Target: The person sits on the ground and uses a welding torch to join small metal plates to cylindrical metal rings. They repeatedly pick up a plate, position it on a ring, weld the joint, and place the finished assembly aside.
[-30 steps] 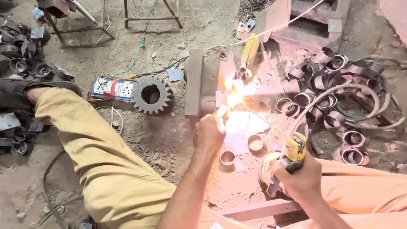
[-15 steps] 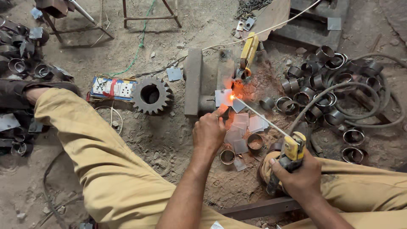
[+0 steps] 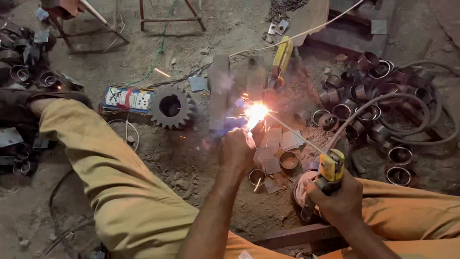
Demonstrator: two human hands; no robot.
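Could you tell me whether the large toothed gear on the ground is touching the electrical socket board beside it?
Cannot tell. In the head view the gear sits right against the socket board's right end, with no clear gap or contact showing.

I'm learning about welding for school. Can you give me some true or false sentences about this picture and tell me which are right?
1. The right hand holds a yellow electrode holder. True.
2. The bright spark is behind the gear. False: it flares just beyond the left hand, right of the gear.
3. The gear lies on the dirt beside a socket board. True.
4. The metal rings are stacked on a table. False: they lie scattered on the ground.
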